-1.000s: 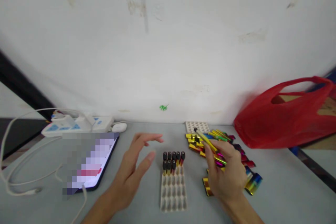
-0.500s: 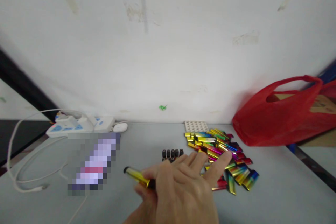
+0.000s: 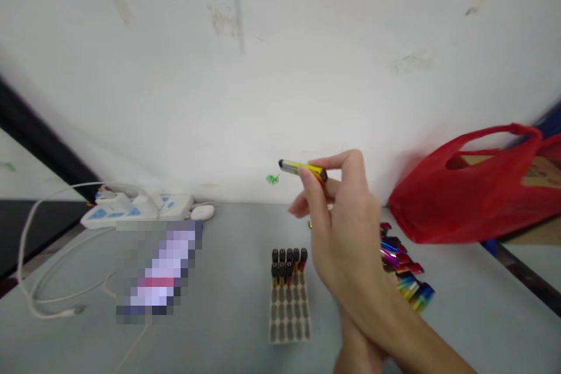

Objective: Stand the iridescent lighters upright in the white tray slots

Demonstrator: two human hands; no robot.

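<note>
My right hand (image 3: 346, 210) is raised in front of the wall, its thumb and index finger closed on a shiny yellow tube (image 3: 303, 169). The tube lies nearly level and has dark ends and a paler, clear-looking stretch at the left. Below and behind the right forearm, only part of my left hand and wrist (image 3: 357, 346) shows; its fingers are hidden. Left of the hands, a pale slotted tray (image 3: 290, 333) holds several black-topped tubes (image 3: 281, 270) upright in its far rows. A pile of metallic coloured sleeves (image 3: 407, 286) is partly covered by my right hand and arm.
A red plastic bag (image 3: 456, 204) with a cardboard box in it stands at the right. At the left are a white power strip (image 3: 177, 207), a small white case (image 3: 202, 213), a blurred-out phone (image 3: 164, 266) and a white cable (image 3: 52, 317). The wall closes off the back.
My right hand has lifted the yellow tube up and to the right, away from low over the table. The slotted tray has come into view, while the sleeve pile is now more covered.
</note>
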